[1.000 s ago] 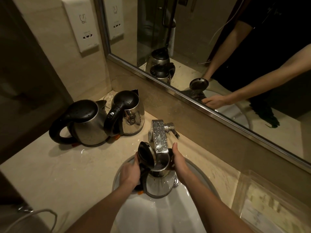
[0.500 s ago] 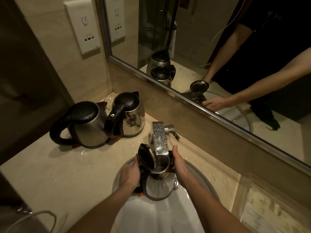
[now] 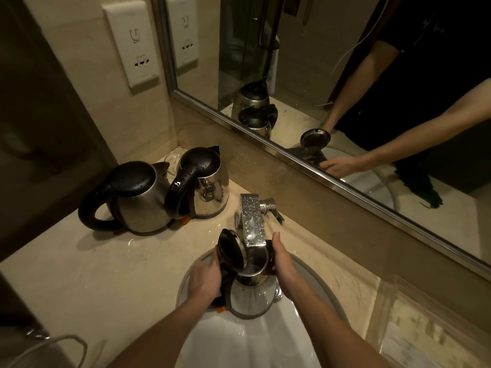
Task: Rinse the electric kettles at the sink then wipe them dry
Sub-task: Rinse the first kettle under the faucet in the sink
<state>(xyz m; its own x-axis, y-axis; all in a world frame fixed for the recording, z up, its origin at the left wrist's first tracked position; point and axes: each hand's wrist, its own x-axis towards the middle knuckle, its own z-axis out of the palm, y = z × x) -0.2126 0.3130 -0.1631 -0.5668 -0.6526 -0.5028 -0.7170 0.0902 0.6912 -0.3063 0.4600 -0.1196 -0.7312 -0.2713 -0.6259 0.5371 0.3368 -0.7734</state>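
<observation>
While my left fingers [image 3: 210, 266] grip the open kettle's [image 3: 252, 293] handle under the tap [image 3: 252, 221] at 12 o'clock, right fingers [image 3: 281, 256] clasping its side, two kettles [image 3: 138, 200] (beaded wet, so rinsed, I judge) stand at 10, unwiped.

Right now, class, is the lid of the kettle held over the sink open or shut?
Open. The lid stands swung up beside the left hand, baring the mouth of the kettle beneath the tap.
</observation>
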